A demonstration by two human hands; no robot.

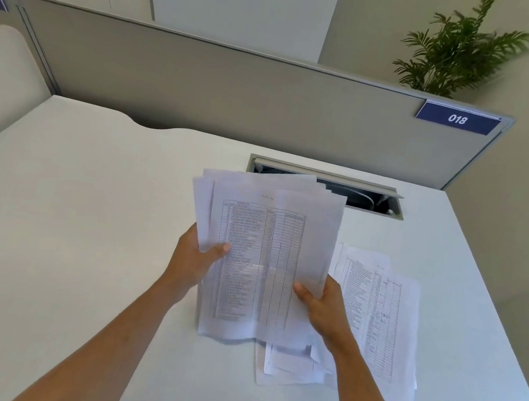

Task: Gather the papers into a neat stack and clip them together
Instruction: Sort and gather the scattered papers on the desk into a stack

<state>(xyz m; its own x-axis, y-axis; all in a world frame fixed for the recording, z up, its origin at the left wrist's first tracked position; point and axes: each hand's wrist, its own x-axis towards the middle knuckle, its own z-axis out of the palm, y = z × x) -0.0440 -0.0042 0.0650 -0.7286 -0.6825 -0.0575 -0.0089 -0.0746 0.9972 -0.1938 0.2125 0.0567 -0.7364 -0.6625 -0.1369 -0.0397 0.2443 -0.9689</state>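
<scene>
Forearms come in from the near edge of the desk [82, 206], and I see both hands up at the middle of the scene. My left hand [193, 255] pinches the left edge of the held sheaf [262, 252], thumb on the printed face; my right hand [323, 303] grips its lower right edge the same way. The sheaf stands upright, long axis running near to far, its sheets fanned and uneven at the top.

Just right of the right hand, flat on the desk, lie the loose papers [375, 322], also lengthwise near to far and overlapping untidily; a few poke out below the sheaf. I judge the right hand is the closer one for collecting them.

Farther back sits the open cable tray [361, 195], then the partition [205, 87]. I see no clip anywhere.
</scene>
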